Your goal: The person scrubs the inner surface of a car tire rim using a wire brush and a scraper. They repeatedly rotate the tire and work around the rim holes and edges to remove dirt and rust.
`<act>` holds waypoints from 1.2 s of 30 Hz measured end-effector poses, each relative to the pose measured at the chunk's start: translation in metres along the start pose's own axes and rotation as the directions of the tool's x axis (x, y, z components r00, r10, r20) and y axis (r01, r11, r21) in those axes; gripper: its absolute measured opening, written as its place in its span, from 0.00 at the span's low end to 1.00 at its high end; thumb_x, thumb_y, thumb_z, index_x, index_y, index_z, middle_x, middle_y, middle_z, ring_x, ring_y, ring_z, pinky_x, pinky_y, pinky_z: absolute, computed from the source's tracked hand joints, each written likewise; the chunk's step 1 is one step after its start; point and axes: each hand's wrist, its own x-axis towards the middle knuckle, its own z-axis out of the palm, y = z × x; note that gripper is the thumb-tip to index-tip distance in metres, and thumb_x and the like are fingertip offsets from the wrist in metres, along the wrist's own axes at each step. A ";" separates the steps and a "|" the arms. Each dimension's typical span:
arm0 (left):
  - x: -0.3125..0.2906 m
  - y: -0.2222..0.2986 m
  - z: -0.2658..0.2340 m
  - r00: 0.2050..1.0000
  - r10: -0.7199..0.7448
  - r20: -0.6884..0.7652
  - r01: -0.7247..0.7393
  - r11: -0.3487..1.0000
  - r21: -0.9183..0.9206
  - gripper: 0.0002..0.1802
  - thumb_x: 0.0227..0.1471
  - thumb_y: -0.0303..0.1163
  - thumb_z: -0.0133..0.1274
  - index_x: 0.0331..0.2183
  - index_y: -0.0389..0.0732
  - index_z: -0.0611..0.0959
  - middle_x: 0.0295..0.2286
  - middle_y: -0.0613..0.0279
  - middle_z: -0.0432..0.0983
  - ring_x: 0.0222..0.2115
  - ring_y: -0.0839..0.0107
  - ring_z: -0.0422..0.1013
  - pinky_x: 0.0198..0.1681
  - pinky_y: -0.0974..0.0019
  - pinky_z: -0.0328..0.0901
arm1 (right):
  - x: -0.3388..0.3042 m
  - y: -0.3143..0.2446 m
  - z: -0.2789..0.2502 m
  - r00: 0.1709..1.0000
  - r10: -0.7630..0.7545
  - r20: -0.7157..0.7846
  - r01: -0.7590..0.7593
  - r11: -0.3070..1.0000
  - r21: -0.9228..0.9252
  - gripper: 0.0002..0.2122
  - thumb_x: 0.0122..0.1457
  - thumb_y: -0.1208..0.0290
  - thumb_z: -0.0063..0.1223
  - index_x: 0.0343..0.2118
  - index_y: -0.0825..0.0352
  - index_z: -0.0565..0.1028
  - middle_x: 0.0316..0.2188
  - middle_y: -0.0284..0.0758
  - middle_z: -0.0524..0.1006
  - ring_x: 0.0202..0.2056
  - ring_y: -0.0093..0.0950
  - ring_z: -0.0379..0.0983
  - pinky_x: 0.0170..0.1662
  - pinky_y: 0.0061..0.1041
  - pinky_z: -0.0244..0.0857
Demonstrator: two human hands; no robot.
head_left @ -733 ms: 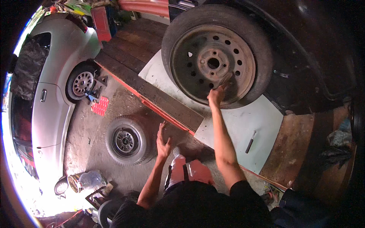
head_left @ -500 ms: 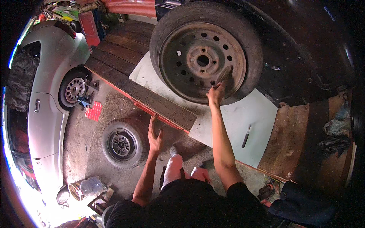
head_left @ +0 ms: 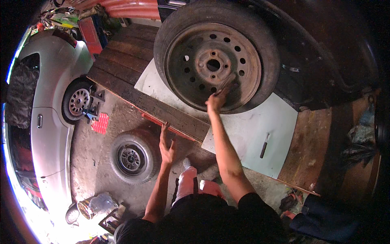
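Note:
A large tyre (head_left: 268, 57) on a rusty steel rim (head_left: 248, 73) stands on a white board (head_left: 243, 126) on the wooden bench. My right hand (head_left: 216, 101) is closed around a dark, elongated brush-like tool (head_left: 228, 85) and holds it at the lower part of the rim's face. Its exact kind is hard to make out in the shadow. My left hand (head_left: 167, 148) is open and holds nothing, its fingers stretched toward the red front edge (head_left: 178, 133) of the bench; whether they touch it I cannot tell.
A screwdriver-like tool (head_left: 264, 149) with a dark handle lies on the white board. On the floor to the left lies another wheel (head_left: 148, 156). A silver car (head_left: 50, 122) stands at far left, a dark car body (head_left: 317, 53) at upper right. Plastic bags (head_left: 359, 138) hang at right.
My right hand and its tool have moved left and slightly down across the rim, toward its lower middle. My left hand has stayed nearly in place. The view has shifted slightly.

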 end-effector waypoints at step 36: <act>-0.010 -0.053 -0.025 0.993 -0.096 -0.073 0.094 0.995 -0.024 0.38 0.51 0.42 0.53 0.60 0.38 0.65 0.61 0.50 0.61 0.66 0.51 0.47 0.67 0.52 0.44 | 0.061 -0.091 -0.057 0.574 -0.622 0.532 0.819 0.441 -0.367 0.26 0.64 0.77 0.43 0.65 0.55 0.59 0.40 0.48 0.78 0.37 0.46 0.75 0.38 0.41 0.68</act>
